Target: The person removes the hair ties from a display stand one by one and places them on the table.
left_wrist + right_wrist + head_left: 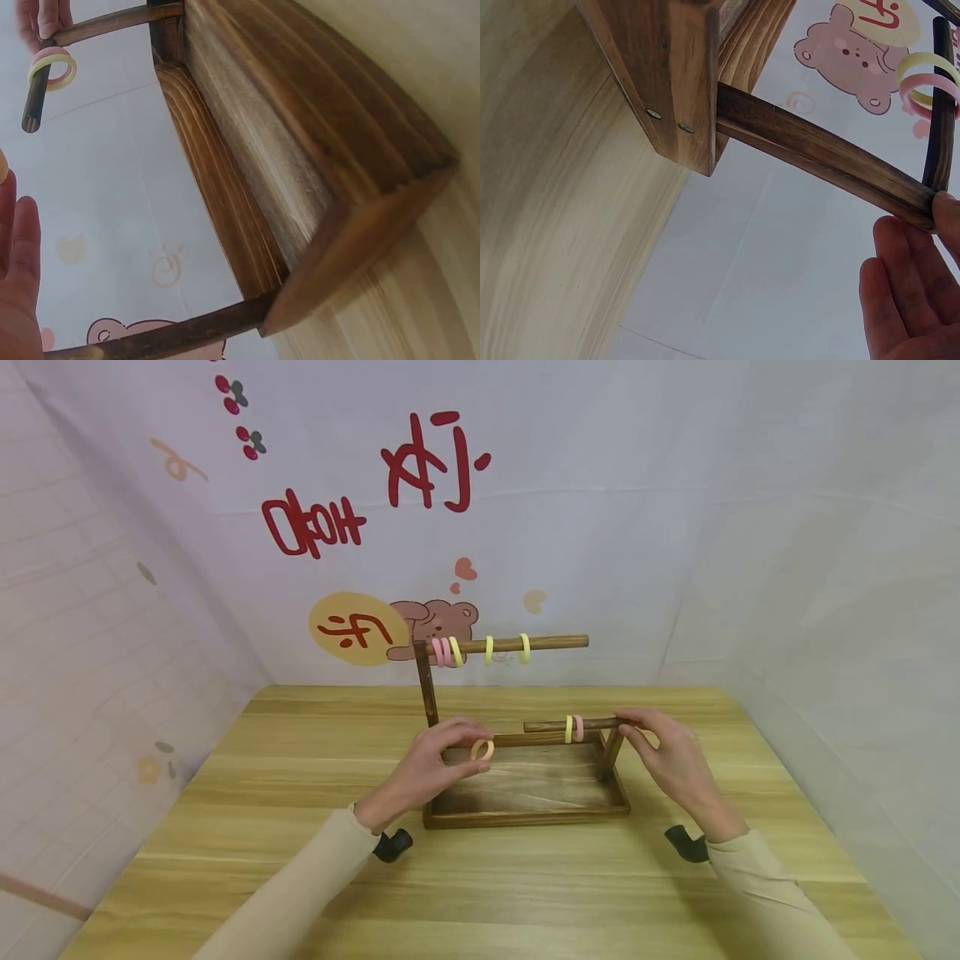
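Observation:
A small peach-coloured ring [491,749] is pinched between the thumb and fingers of my left hand [435,762], over the left part of a wooden stand's tray [525,817]. Only a sliver of it shows at the left wrist view's edge. My right hand [675,768] grips the right end of the stand's lower bar [543,727], where it meets the short post [817,154]. On that bar hang a yellow ring [568,729] and a pink ring [579,728]. The upper bar [558,642] carries two pink rings [442,652] and several yellow rings [524,649].
The taller post [427,685] rises at the tray's left end, and the upper bar's free end points right. Under the stand is a wood-grain table [525,893]. A white printed cloth [600,527] hangs behind it. Dark curved pieces [686,844] show beside both wrists.

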`<act>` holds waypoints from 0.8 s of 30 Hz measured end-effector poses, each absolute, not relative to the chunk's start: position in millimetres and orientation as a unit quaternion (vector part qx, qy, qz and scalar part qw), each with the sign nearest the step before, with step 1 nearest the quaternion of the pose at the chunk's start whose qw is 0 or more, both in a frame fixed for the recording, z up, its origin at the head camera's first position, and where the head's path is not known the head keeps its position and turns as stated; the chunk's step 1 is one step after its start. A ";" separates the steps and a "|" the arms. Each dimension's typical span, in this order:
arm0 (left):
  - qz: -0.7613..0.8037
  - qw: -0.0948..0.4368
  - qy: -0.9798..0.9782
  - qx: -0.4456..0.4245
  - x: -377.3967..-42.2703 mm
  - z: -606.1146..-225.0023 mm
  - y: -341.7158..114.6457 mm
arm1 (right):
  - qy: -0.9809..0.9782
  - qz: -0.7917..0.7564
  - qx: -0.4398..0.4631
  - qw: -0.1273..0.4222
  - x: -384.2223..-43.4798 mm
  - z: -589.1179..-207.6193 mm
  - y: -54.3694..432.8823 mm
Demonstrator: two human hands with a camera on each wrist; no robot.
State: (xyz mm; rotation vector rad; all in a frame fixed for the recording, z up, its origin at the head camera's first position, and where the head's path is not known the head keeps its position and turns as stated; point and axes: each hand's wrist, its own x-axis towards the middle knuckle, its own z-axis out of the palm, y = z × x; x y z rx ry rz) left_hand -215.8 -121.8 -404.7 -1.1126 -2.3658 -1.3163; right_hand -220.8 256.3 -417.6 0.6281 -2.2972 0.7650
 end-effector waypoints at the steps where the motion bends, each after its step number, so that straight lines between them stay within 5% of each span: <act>1: -0.446 0.108 -0.803 -0.380 -214.9 -405.0 -123.0 | -0.871 0.290 0.239 0.316 -220.8 -417.6 256.4; 24: -0.434 0.087 -0.816 -0.373 -193.9 -415.4 -153.5 | -0.866 0.287 0.248 0.325 -219.9 -416.4 255.3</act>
